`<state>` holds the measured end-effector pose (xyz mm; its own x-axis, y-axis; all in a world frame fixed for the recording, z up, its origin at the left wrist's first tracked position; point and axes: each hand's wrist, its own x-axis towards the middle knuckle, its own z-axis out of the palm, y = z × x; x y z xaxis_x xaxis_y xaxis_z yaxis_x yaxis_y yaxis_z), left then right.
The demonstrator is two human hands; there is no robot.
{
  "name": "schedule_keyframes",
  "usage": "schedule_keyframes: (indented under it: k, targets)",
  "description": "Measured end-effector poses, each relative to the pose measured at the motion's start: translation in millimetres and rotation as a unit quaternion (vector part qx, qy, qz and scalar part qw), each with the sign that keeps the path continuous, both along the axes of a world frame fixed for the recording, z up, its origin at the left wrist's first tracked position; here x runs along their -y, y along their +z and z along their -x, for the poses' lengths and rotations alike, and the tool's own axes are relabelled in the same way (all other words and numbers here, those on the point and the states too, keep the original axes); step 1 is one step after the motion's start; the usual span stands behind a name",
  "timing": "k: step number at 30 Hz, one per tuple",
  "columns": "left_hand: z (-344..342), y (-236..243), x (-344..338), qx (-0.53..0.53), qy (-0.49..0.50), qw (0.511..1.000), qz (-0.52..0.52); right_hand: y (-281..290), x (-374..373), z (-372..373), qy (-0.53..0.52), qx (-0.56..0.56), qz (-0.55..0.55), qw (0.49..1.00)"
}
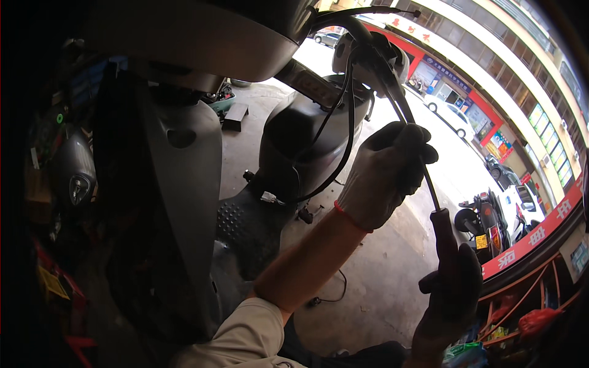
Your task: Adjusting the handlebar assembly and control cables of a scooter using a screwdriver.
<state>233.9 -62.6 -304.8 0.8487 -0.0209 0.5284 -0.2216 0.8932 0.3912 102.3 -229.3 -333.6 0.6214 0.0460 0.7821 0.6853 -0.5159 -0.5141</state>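
My left hand [392, 162], in a white glove with dark fingers and a red cuff, is closed round the lower end of a dark scooter handlebar [388, 80]. My right hand [457, 285], in a dark glove, grips the handle of a screwdriver [443, 230] lower down on the right. Its thin shaft slants up to my left fingers; the tip is hidden behind them. Black cables [351, 122] hang from the handlebar and curve down to the left, past the scooter's dark body [288, 132].
A studded footboard [236, 221] and a large grey panel [184, 190] stand left of my arm. A dark box [235, 116] sits on the concrete floor. Parked motorbikes [488, 221] and a white car [451, 115] are outside at right. A cluttered rack [521, 313] is at lower right.
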Motion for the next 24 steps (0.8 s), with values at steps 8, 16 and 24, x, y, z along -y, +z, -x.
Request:
schedule_keyframes:
  k: [8, 16, 24]
  targets:
    - [4, -1, -4, 0.005, -0.013, 1.000, -0.001, 15, -2, 5, -0.080, -0.056, 0.088, 0.991]
    - [7, 1, 5, -0.006, 0.011, 1.000, 0.026, 41, -9, 19, 0.070, -0.232, -0.070, 0.968]
    - [10, 3, -1, 0.002, -0.001, 0.999, 0.035, 35, -2, 19, 0.200, -0.248, -0.170, 0.932]
